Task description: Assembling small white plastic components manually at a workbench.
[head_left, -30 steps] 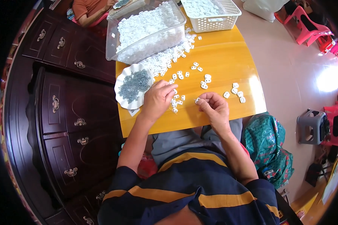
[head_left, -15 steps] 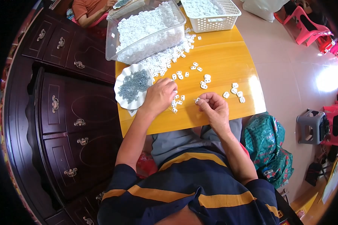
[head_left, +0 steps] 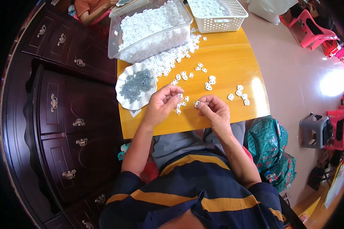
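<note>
The person sits at the near edge of a yellow table (head_left: 225,65), both hands over the wood just in from that edge. The right hand (head_left: 214,110) has its fingers curled in, thumb and forefinger closed on a small white plastic piece (head_left: 197,103) held at the fingertips. The left hand (head_left: 162,105) is bunched too, fingertips drawn together close to a few loose white pieces (head_left: 180,103) on the table between the hands; whether it already grips something tiny I cannot tell.

Just left of that hand, at the table's left edge, sits a white scalloped dish (head_left: 123,100) heaped with small grey metal bits (head_left: 135,83). More white pieces trail toward the far edge, where a clear tub (head_left: 149,42) and a white basket (head_left: 225,23) are both full of them. A few separate pieces (head_left: 239,94) lie toward the right edge.

It looks like fitting work, a metal bit going into each white piece. To do it well I would keep the piece pinched steady, turned so its opening faces the other hand, and bring both hands close, wrists resting on the table edge.
</note>
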A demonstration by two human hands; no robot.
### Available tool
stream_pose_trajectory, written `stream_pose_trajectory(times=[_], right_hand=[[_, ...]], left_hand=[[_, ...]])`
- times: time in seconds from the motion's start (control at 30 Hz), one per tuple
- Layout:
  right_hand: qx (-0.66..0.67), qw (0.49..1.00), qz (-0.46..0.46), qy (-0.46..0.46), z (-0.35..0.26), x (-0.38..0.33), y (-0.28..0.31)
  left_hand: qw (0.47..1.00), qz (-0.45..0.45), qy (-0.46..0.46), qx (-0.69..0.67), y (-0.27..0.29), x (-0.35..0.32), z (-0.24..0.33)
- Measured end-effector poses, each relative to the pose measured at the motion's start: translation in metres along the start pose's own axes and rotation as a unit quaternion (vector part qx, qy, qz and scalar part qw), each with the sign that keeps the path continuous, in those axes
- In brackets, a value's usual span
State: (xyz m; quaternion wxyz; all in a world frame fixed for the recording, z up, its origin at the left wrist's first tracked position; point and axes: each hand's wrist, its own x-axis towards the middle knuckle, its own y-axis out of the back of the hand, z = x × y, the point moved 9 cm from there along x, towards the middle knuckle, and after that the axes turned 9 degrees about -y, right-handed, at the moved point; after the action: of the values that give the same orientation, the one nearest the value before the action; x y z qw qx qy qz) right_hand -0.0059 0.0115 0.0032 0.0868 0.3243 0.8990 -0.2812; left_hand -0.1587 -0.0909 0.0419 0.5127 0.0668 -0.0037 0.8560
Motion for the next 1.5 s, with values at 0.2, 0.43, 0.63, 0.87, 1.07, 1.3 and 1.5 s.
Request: stream_pose_trajectory(times=[0.2, 0.43, 0.63, 0.87, 1.07, 1.3, 1.5], right_hand=[[-0.012, 1.000, -0.013, -0.008, 0.004, 0.000, -0.005], [-0.023, 0.999, -0.013, -0.018, 0.003, -0.002, -0.010], [-0.026, 0.999, -0.018, -0.018, 0.002, -0.003, -0.010], [-0.029, 0.999, -0.015, -0.012, 0.003, -0.002, -0.007], [-0.042, 0.999, -0.016, -0.007, 0.000, -0.002, -0.008], [-0.060, 0.998, -0.004, -0.001, -0.001, -0.002, -0.006], [-0.064, 0.998, -0.009, -0.004, -0.002, -0.003, -0.006]], left_hand=[[0.996, 0.016, 0.031, -0.076, -0.016, -0.016, -0.010], [0.994, 0.019, -0.022, -0.105, -0.021, -0.023, -0.004], [0.997, 0.009, -0.069, -0.015, -0.022, -0.020, 0.004], [0.997, 0.013, -0.079, -0.002, -0.021, -0.018, 0.006], [0.994, 0.004, -0.101, 0.034, -0.022, -0.015, 0.012], [0.991, 0.003, -0.116, 0.069, -0.024, -0.012, 0.022], [0.987, -0.013, -0.121, 0.104, -0.028, -0.010, 0.029]])
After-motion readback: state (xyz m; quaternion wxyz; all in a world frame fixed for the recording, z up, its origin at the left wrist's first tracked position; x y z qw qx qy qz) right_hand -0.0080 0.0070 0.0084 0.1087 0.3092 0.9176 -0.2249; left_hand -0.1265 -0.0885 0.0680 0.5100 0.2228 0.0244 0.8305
